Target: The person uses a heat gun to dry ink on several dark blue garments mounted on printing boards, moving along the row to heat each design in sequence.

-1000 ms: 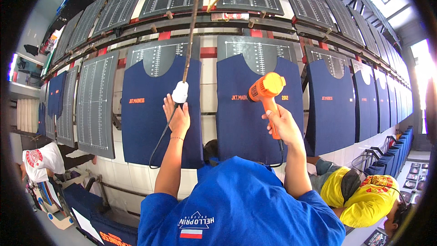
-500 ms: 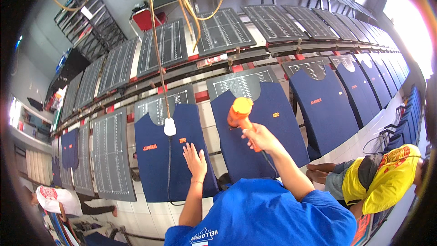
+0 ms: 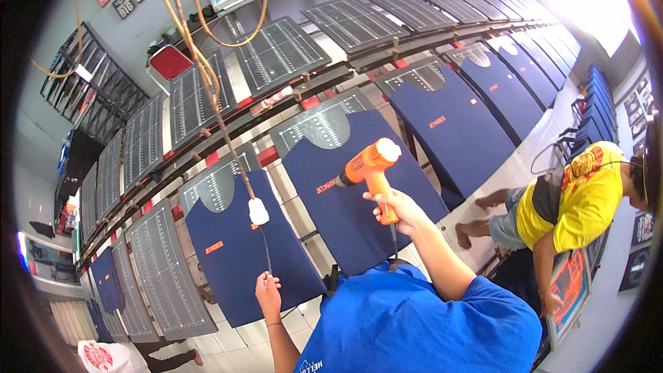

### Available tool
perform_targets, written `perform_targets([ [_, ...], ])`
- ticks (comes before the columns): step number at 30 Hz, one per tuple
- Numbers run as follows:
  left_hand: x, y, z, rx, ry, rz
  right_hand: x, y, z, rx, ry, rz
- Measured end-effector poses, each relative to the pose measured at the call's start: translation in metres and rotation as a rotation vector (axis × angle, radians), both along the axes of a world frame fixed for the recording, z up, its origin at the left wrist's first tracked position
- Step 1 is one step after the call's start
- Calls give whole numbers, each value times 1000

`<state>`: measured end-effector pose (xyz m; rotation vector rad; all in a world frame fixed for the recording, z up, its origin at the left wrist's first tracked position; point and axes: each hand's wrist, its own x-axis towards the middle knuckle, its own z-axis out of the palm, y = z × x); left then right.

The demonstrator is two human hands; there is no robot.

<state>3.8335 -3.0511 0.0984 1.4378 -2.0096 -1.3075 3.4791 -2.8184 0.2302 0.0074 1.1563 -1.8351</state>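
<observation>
My right hand (image 3: 400, 213) grips the handle of an orange heat gun (image 3: 371, 164). Its dark nozzle points left, just above orange lettering (image 3: 326, 187) on a navy shirt panel (image 3: 342, 224). That panel lies flat on a dark board marked with white scales. My left hand (image 3: 268, 293) is closed around the dark power cord (image 3: 266, 249), over the lower part of the neighbouring navy panel (image 3: 238, 273). The cord hangs from a white socket (image 3: 258, 211), which dangles on a cable from above and covers part of that panel's print.
More boards (image 3: 169, 273) stand in rows left and beyond; several on the right carry navy panels (image 3: 456, 135). Yellowish cables (image 3: 262, 14) hang overhead. A person in a yellow shirt (image 3: 587, 197) bends over a framed screen (image 3: 572, 290) at right; another in white (image 3: 114, 357) is lower left.
My left hand has gone from lying flat on the left panel to holding the cord lower down. The heat gun has turned so its nozzle faces the lettering. The view has shifted right.
</observation>
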Motion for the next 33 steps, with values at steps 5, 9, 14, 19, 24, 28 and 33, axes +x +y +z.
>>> perform_targets([
  [5, -28, 36, 11, 504, 5, -217, -8, 55, -2, 118, -133, -168],
  [9, -59, 74, 10, 668, 16, -373, -39, 85, -1, 185, 51, -202],
  [14, -112, 118, 6, 621, -81, -512, -98, 128, 5, 225, 140, -205],
  [19, -163, 165, -2, 510, -134, -445, -171, 183, 14, 261, 229, -123],
  [24, -199, 196, -8, 110, -292, -232, -230, 225, 25, 286, 310, -83],
  [28, -242, 234, 19, -376, -355, 35, -270, 243, 26, 396, 348, 20],
  [33, -289, 265, 5, -630, -175, -83, -303, 239, 22, 406, 364, 129],
])
